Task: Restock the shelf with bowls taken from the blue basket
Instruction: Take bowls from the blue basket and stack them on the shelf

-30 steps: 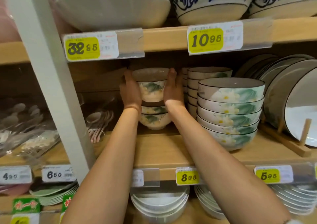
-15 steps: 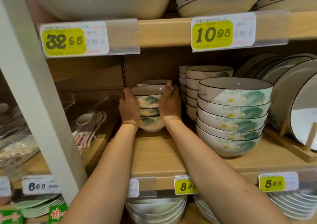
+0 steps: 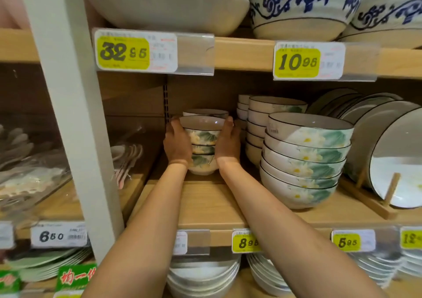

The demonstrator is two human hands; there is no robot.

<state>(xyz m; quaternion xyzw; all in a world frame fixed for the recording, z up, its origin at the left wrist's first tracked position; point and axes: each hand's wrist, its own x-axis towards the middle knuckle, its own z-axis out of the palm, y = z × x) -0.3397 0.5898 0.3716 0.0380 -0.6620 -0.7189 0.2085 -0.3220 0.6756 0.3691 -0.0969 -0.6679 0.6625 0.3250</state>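
Lowered since a second ago, the top bowl (image 3: 202, 123) now sits nested on the small-bowl stack (image 3: 201, 165); earlier it was held clear above two bowls. The stack counts three floral bowls, upright. It rests on the middle shelf board (image 3: 205, 204), toward the back and left of centre.

The left hand (image 3: 177, 146) grasps the stack's nine o'clock side, fingers curled round toward the rear. The right hand (image 3: 228, 146) grasps the three o'clock side, palm against the bowls and fingertips reaching the top rim. Both forearms come in from six o'clock over the board's front edge.

One further bowl (image 3: 205, 112) with a similar rim stands directly behind the stack at twelve o'clock. Whether the two touch cannot be told.

At three o'clock, just beside the right hand, stands a column of medium bowls (image 3: 274, 117). In front of that, toward four o'clock, is a stack of large floral bowls (image 3: 303, 163). Plates (image 3: 388, 142) lean in a wooden rack (image 3: 370, 203) farther out at three o'clock. At nine o'clock, near a white upright post (image 3: 68, 115), lie packaged spoons (image 3: 127, 156).

Price tags noted:
- 32.95 tag (image 3: 124, 51) at eleven o'clock, on the shelf above.
- 10.95 tag (image 3: 296, 62) at one o'clock, on the shelf above.
- 8.95 tag (image 3: 245, 243) at six o'clock, on the board's front edge.
- 5.95 tag (image 3: 347, 243) at five o'clock, on the board's front edge.
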